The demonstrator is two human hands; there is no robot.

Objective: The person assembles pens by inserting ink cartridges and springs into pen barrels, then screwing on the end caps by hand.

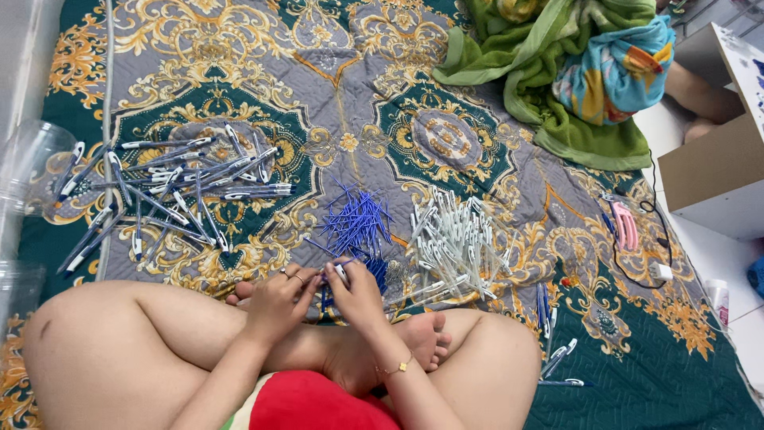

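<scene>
I sit cross-legged on a patterned quilt [358,87]. My left hand [274,301] and my right hand [356,293] meet in front of my shins, both pinching one white pen part [341,273] with a blue refill in it. Just beyond my fingers lies a heap of blue refills [356,223]. A pile of white pen barrels [458,239] lies to the right of it. To the far left is a spread of assembled pens [171,187] with white and blue parts.
A clear plastic jar [32,163] lies at the left edge. A green blanket and a colourful cloth [573,72] are bunched at the top right. Pink scissors [627,225] and a charger cable [659,271] lie right, near a cardboard box [716,171]. A few pens [561,358] lie by my right knee.
</scene>
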